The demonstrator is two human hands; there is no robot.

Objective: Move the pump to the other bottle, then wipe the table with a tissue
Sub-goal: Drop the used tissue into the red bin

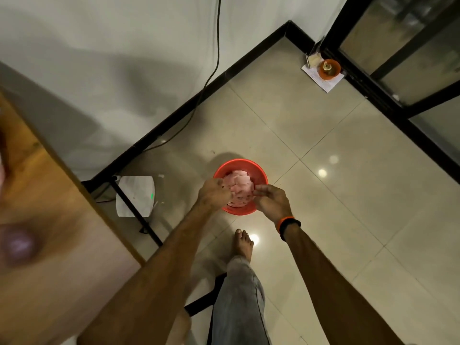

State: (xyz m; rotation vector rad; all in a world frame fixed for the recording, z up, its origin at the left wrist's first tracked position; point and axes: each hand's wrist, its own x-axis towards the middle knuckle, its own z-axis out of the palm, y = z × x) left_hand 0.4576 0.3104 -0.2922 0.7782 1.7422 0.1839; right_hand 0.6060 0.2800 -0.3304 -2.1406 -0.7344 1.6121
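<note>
both arms reach down over the floor to a red bowl [258, 171] that sits on the pale glossy tiles [348, 195], away from the table. the bowl is heaped with tissues [239, 186]: pale pink, crumpled and layered in loose folds, the pile rising above the rim and filling most of the bowl.

the left hand [214, 194] is at the bowl's left edge, fingers curled inward with their tips buried in the side of the pile; it seems to be gripping tissue, though the pinch itself is hidden. the right hand [271, 201] is at the bowl's right and near edge, fingers bent and closed toward the tissues, touching the pile; whether it really holds a piece i cannot tell. a band, orange and black [288, 225], is around the right wrist.

the wooden table [49, 195] fills the lower left, its top blurred; a purplish rounded shape [17, 245] on it is too blurred to identify. under the table edge sits a white device with a green light [135, 195]. a bare foot [242, 242] and a grey trouser leg [236, 307] show below the bowl. a black cable [216, 58] hangs down the white wall.
</note>
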